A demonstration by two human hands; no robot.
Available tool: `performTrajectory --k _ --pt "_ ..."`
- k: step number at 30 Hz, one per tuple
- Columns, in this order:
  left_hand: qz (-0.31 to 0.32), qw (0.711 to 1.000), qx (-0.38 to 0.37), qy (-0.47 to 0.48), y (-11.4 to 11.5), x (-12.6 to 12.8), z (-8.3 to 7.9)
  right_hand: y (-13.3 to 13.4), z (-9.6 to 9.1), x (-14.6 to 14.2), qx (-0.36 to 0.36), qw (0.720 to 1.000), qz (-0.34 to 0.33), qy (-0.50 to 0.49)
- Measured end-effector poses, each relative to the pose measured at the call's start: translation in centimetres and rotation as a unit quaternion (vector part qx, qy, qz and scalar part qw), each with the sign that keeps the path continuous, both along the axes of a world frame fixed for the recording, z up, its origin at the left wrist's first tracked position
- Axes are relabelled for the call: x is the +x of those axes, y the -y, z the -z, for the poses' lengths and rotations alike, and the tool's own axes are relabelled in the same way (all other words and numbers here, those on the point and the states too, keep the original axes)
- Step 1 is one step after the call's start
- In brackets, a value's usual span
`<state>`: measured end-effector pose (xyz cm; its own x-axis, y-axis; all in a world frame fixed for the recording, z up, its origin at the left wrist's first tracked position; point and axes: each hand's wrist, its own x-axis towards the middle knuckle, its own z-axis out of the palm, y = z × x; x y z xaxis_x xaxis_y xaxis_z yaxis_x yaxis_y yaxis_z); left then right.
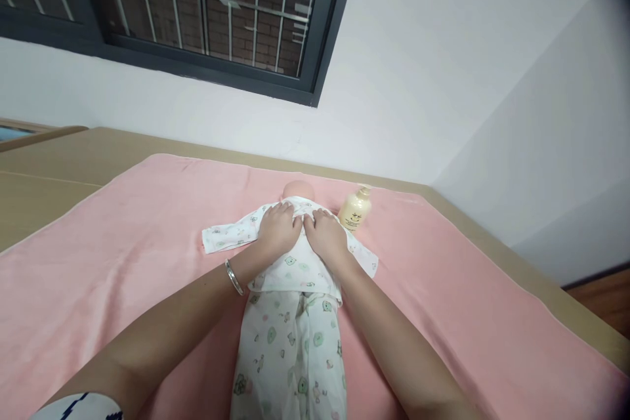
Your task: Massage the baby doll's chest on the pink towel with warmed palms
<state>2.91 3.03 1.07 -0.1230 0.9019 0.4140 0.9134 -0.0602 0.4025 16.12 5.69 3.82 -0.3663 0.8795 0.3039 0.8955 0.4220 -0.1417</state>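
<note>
A baby doll [297, 189] lies on its back on a pink towel [147, 243], dressed in a white printed top [290, 269] and matching trousers [290, 348]. My left hand [278, 228] rests flat on the doll's chest near the collar, fingers stretched out. My right hand [325, 233] lies flat beside it on the other side of the chest, fingers also extended. Both hands press on the top's front. A silver bangle [234, 277] sits on my left wrist.
A cream pump bottle [355, 209] lies on the towel just right of the doll's head. The towel covers a tan surface [59, 170] against a white wall. A barred dark window [197, 13] is above.
</note>
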Motion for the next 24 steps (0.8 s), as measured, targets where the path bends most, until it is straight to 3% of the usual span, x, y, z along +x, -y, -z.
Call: performTrajectory --k 9,16,20,24 --pt "0.003 1.0 0.006 0.007 0.3 0.0 -0.5 1.9 -0.5 -0.6 0.054 0.997 0.011 0.052" --pt "0.001 0.999 0.018 0.032 0.4 0.0 -0.4 2.8 -1.8 -0.6 0.01 0.998 0.028 0.058" --pt "0.002 0.998 0.038 0.057 0.1 -0.1 0.4 2.1 -2.4 0.3 -0.045 0.998 -0.012 -0.035" --pt "0.01 0.994 0.067 0.088 -0.1 -0.3 1.3 1.0 -1.2 0.4 0.01 0.981 -0.077 -0.176"
